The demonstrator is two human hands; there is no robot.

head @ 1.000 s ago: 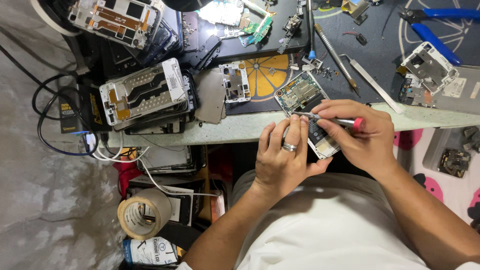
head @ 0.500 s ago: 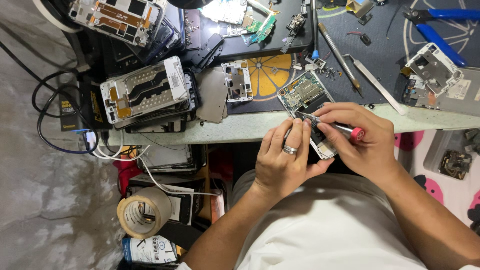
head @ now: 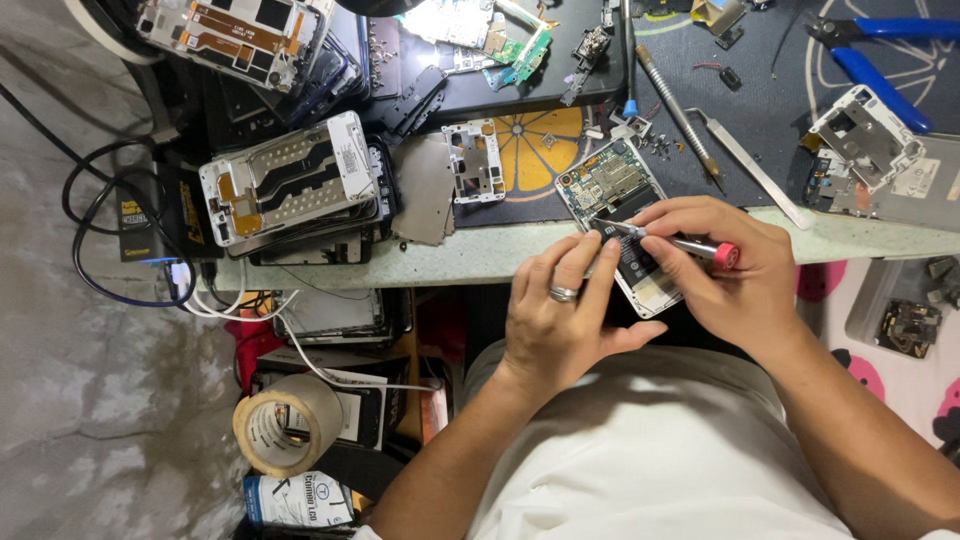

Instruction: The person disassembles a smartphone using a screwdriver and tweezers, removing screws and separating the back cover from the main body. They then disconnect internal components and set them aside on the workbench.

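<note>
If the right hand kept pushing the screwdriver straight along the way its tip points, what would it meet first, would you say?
Probably the opened phone: the screwdriver in the right hand points up-left at its exposed inside, seemingly already touching, though depth is unclear.

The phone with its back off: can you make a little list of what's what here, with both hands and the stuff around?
Opened phone: on the bench edge, circuit board showing
Left hand: steadies the phone, wears a ring
Right hand: holds a screwdriver, tip on the phone
Nearby: tweezers, blue-handled pliers, stacked phone frames
Below: tape roll
</note>
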